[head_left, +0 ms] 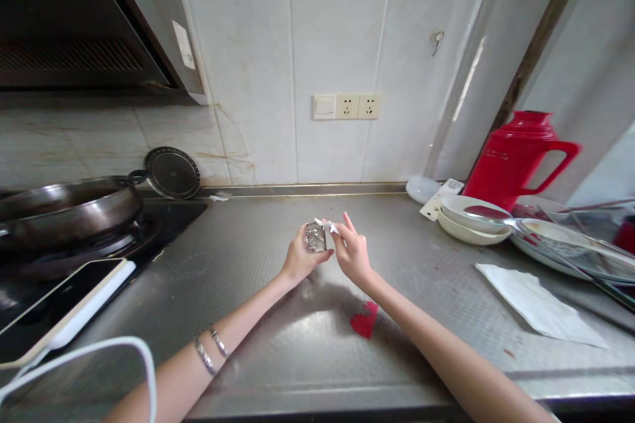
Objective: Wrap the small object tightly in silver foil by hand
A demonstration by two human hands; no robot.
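Observation:
Above the middle of the steel counter (pixel 278 357), my left hand (pixel 299 258) is closed around a small clear glass (pixel 315 238), tilted with one end toward my right hand. My right hand (pixel 352 251) pinches a crumpled white tissue (pixel 331 227) at the rim of the glass, index finger and thumb together and another finger raised. How far the tissue reaches into the glass, I cannot tell. A red cut-out piece (pixel 365 320) lies flat on the counter below my right wrist.
On the left are a pan (pixel 74 211) on the stove and a phone (pixel 54 310) with a white cable. At right stand a red thermos (pixel 516 158), stacked bowls (pixel 471 215) and a plate with utensils. A white napkin (pixel 540 304) lies in front of them.

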